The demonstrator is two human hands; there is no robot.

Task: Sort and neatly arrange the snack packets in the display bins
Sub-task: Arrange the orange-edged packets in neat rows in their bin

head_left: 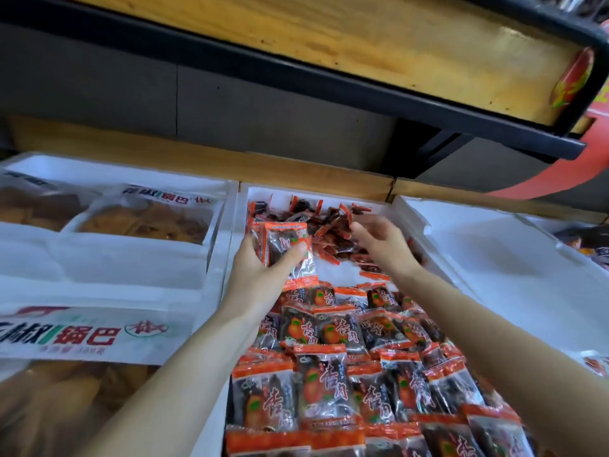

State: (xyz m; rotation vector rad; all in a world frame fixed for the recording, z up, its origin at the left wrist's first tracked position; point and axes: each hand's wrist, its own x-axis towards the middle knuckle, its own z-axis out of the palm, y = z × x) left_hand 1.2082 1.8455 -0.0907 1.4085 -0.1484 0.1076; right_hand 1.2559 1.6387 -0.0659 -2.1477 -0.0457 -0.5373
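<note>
Middle bin (235, 232), white foam, holds red-and-clear snack packets. Near half: neat rows (329, 374), face up, overlapping, labels all the same way. Far half: loose pile (333, 222) of the same packets, jumbled, w/ a bare white strip of bin floor between pile & rows.

L hand (260, 265) is raised over the bin's left side, thumb in front, fingers behind, clamped on a small stack of packets (285, 244) held upright, faces toward the camera.

R hand (379, 240) is over the loose pile, fingers bent down toward it. It's blurred, so can't tell if it has a packet or only touches the pile. Both forearms are bare, reaching in from the near edge.

Left bin (131, 272): big bags of yellow-brown crisps (148, 222), another nearer w/ a large printed label.

Right bin (494, 258): mostly white inside, a few dark packets at its far-right edge.

Wooden shelf (329, 44) w/ black frame overhead.
</note>
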